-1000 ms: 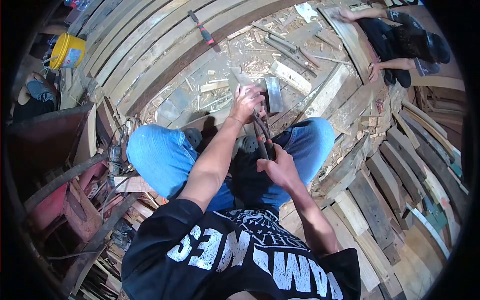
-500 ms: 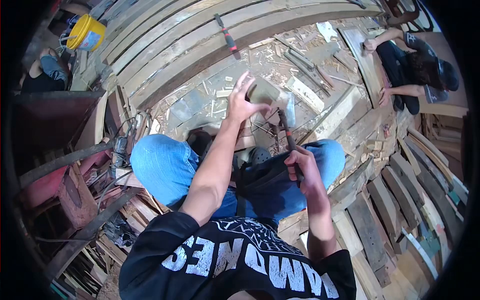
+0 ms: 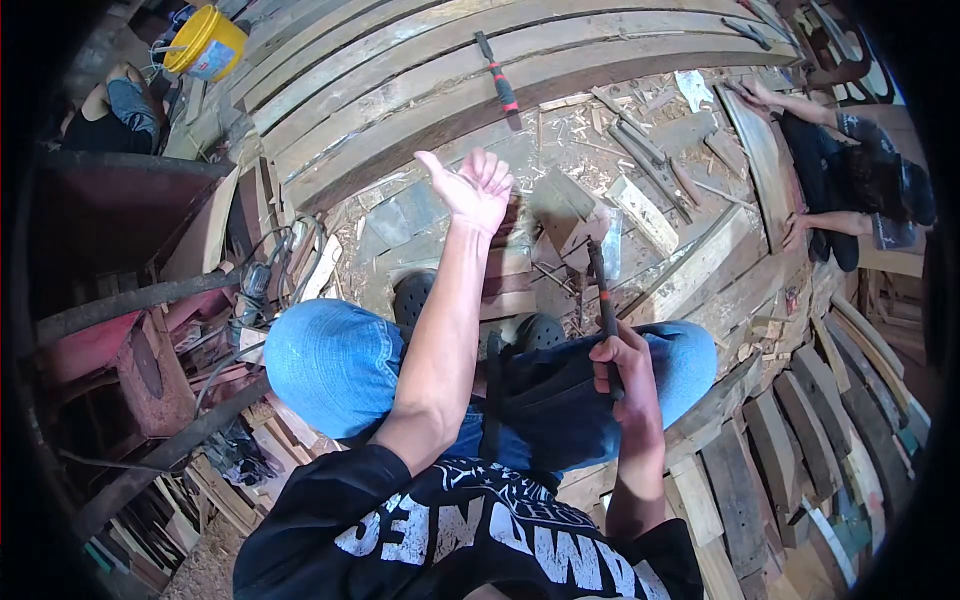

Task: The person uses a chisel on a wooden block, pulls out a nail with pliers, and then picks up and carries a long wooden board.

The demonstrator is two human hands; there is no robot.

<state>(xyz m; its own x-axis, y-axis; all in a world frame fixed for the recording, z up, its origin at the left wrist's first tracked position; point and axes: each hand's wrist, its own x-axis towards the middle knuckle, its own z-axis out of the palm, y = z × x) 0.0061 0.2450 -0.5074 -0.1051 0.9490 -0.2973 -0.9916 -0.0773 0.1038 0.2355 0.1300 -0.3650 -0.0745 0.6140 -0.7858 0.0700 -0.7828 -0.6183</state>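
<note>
Over the knees, the right hand [image 3: 622,375] is closed low round the hatchet [image 3: 603,290] handle, blade pointing away from the legs; beyond, the left hand [image 3: 475,190] hangs spread and empty, likely keeping clear of the edge, beside the wood block [image 3: 562,208]

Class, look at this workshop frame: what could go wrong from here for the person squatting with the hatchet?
1. The right hand holds the hatchet with its blade close to the shoes; a slip could strike a foot.
2. The left hand is open and raised near the wood block; steadying it during a chop might expose fingers.
3. Loose offcuts lie around, so footing may shift.
</note>
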